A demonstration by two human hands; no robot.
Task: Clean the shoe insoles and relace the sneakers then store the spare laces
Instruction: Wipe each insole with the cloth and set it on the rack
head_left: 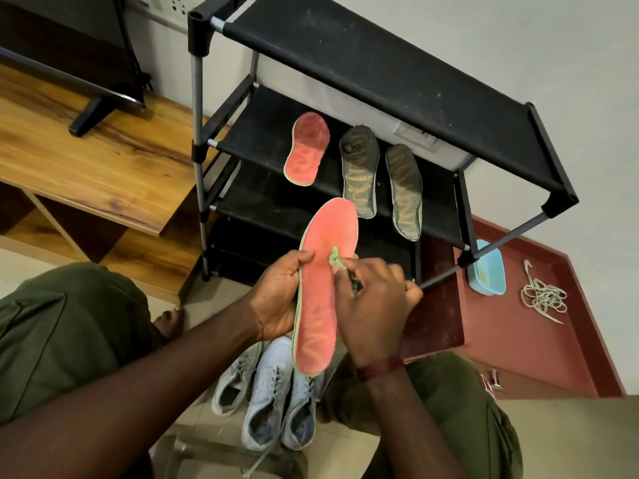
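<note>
Four insoles are in view: one pink insole [321, 292] is held in the air in front of the shoe rack [380, 63], and a second pink insole [306, 150] and two dark insoles [359, 174] lie on the rack's middle shelf, the pink one toward its left end. The left hand [276, 299] grips the held insole at the middle of its left edge, thumb pressed on the top face and the other fingers curled behind. The right hand [377, 305] holds a small green brush-like tool [335, 259], fingers curled round its handle, with the tool's head touching the top face; whether it carries bristles cannot be told. The step in hand appears to be scrubbing. Risk one: the insole is supported at one edge only, so hard strokes may bend it or twist it out of the grip. Risk two: the sneakers [269, 392] stand on the floor directly under the insole's heel end, so loosened dirt or a dropped insole may land in them. The spare laces [543, 299] lie in a loose heap on the red cabinet top [518, 340], near the blue basin [487, 271], and appear not yet stored.
</note>
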